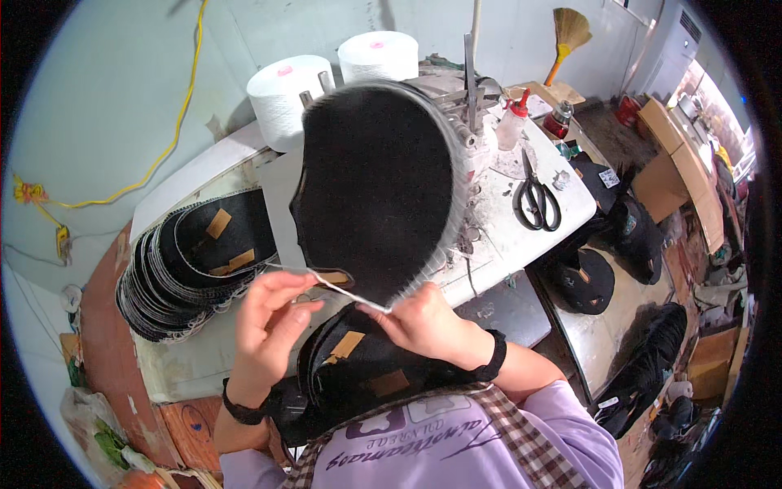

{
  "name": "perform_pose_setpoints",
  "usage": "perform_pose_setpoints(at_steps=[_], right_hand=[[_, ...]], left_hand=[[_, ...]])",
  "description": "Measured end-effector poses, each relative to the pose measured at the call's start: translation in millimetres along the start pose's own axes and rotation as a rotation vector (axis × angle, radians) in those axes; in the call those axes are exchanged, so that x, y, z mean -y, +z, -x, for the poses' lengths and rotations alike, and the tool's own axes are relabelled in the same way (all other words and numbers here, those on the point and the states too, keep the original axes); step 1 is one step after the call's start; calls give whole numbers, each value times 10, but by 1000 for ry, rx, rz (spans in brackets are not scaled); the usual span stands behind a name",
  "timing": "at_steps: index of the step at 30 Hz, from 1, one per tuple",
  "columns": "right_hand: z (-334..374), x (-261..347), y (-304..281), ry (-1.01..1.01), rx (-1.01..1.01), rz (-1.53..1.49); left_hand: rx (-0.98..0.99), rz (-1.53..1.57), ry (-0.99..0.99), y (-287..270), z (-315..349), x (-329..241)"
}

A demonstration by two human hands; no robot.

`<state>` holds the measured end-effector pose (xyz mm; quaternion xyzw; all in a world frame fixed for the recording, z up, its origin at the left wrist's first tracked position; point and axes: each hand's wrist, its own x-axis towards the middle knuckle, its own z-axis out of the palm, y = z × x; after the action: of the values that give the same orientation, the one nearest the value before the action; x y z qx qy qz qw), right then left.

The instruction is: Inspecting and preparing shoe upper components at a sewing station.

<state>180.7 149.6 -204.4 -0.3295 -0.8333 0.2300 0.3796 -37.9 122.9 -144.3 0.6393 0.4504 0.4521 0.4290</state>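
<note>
A large rounded black fabric piece (375, 187) with a fuzzy white stitched edge hangs upright, tilted slightly, in front of the sewing machine. My right hand (432, 324) is closed on its lower corner, with a white thread (352, 292) running out of the grip. At the thread's other end, my left hand (275, 316) pinches it between thumb and fingers, so the thread stretches taut between both hands. Below them, more black pieces (379, 359) with tan tags rest at my lap. A thick stack of black white-edged pieces (187, 269) lies to the left on the table.
Two white thread cones (289, 98) stand behind. Black-handled scissors (536, 200) and a red-capped bottle (513, 121) are on the white table (521, 236) at right. Black caps (588, 281) lie beyond its right edge. A yellow cord (183, 122) hangs along the left wall.
</note>
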Motion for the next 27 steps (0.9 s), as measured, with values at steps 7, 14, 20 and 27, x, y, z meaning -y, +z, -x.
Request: perform_pose_setpoints(at_steps=[7,14,20,27], right_hand=[[-5,-234,137,9,-233,124],[-14,-287,154,-166,-202,145],[-158,-292,142,-196,-224,188],[-320,-273,124,-94,-171,283]], left_hand=[[81,1048,-256,-251,-326,260],[-356,-698,480,-329,-760,277],[-220,-111,78,-374,-970,-89],[-6,-809,69,-472,-502,-715]])
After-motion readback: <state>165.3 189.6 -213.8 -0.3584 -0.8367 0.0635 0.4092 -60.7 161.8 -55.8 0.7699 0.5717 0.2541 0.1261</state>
